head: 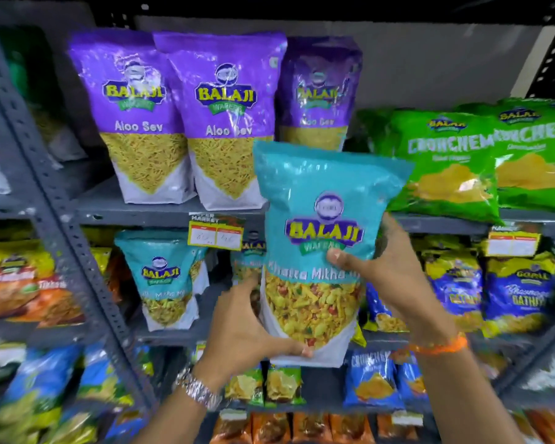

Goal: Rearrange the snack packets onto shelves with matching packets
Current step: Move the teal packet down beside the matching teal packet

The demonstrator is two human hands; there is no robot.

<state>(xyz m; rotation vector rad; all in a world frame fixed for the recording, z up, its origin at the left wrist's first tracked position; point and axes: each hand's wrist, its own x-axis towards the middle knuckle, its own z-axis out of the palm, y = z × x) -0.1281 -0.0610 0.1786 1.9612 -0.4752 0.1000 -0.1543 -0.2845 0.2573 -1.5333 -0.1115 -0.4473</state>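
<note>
Both hands held one teal packet [318,251] upright in front of the shelves. The left hand [247,328] cupped its lower left corner, fingers [302,350] closed under the bottom edge. The right hand [394,277] gripped its right side, thumb pressed on the front. A matching teal packet [164,277] stood on the middle shelf [173,334], below three purple packets [225,120] and left of green packets [446,161].
</note>
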